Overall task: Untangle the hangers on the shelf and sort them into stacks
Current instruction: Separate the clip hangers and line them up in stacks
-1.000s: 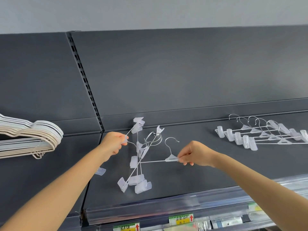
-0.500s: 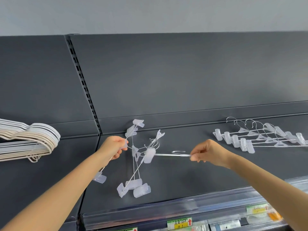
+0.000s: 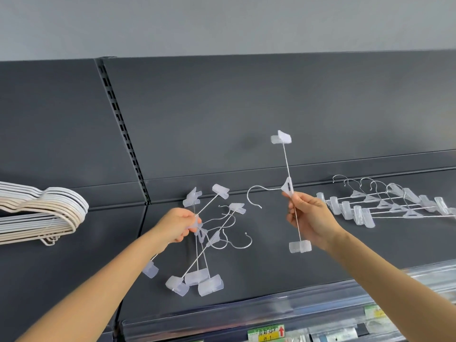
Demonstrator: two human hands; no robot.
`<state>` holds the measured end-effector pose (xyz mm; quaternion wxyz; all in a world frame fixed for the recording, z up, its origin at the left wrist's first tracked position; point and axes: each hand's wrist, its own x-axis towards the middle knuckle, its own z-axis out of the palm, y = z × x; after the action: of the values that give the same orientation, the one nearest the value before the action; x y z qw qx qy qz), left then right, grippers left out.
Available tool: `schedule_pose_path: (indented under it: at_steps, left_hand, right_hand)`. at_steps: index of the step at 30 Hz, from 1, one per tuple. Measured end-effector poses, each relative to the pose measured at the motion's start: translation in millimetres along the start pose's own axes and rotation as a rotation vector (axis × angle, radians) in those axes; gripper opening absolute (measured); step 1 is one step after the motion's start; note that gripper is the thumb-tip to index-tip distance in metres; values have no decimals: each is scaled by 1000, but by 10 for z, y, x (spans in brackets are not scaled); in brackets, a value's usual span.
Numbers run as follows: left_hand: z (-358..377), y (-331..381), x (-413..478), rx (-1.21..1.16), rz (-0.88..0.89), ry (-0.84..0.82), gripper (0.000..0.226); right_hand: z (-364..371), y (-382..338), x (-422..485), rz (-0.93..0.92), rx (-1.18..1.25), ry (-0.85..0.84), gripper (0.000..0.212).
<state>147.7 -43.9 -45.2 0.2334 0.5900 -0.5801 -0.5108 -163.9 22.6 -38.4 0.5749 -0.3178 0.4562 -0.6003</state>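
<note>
At far left I see the beige hanger stack (image 3: 42,213) on the shelf (image 3: 271,267). My left hand (image 3: 176,227) clenches the tangled clip hangers (image 3: 204,240). My right hand (image 3: 307,217) pinches one freed clip hanger (image 3: 287,187) upright, clear of both. The sorted clip-hanger stack (image 3: 385,206) lies right.

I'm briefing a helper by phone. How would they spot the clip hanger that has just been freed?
On the dark shelf, look between the tangled bunch and the neat row of clip hangers. The single clip hanger in the right hand stands alone, bar vertical, hook pointing left.
</note>
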Motion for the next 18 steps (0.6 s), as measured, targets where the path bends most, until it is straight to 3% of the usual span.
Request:
schedule_pose_path:
  at_steps: [5,10,18]
  left_hand:
    - [-50,97,-41,180,62,-29,23]
    - [-56,138,-51,125,115,-11,20]
    - [-73,-27,-20,86,84,78,21]
  right_hand:
    - [54,80,-12,64,62,84,14]
    - [124,223,-100,125,19,95,4]
    - [258,276,-416,64,-92,177,17]
